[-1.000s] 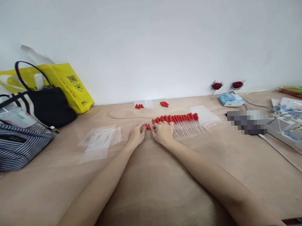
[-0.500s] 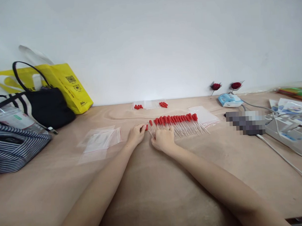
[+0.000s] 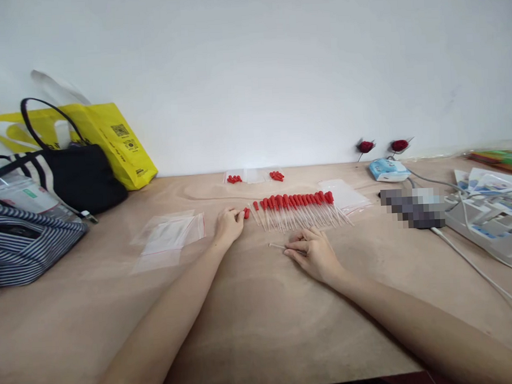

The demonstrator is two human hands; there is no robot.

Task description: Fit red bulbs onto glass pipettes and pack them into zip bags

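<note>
A slim pale stick point(image 3: 277, 245) is being gripped between the right hand's point(image 3: 313, 252) thumb and fingers over the tabletop point(image 3: 262, 327), its left end being left free, presumably so the tip is not being covered. At the left hand's point(image 3: 229, 224) fingertips, a small red piece point(image 3: 246, 213) is being touched; whether it is being pinched cannot be told. Beyond the right hand, red-tipped sticks point(image 3: 299, 200) are being kept side by side, heads toward the wall point(image 3: 252, 101), probably so that each is being kept separate. At the wall, clusters of red pieces point(image 3: 234, 179) are being kept in or on clear plastic bags point(image 3: 255, 175); which cannot be told. Leftward, flat zip bags point(image 3: 168, 235) are being kept overlapped. The contents of the yellow bag point(image 3: 129, 158) are being hidden from view.
</note>
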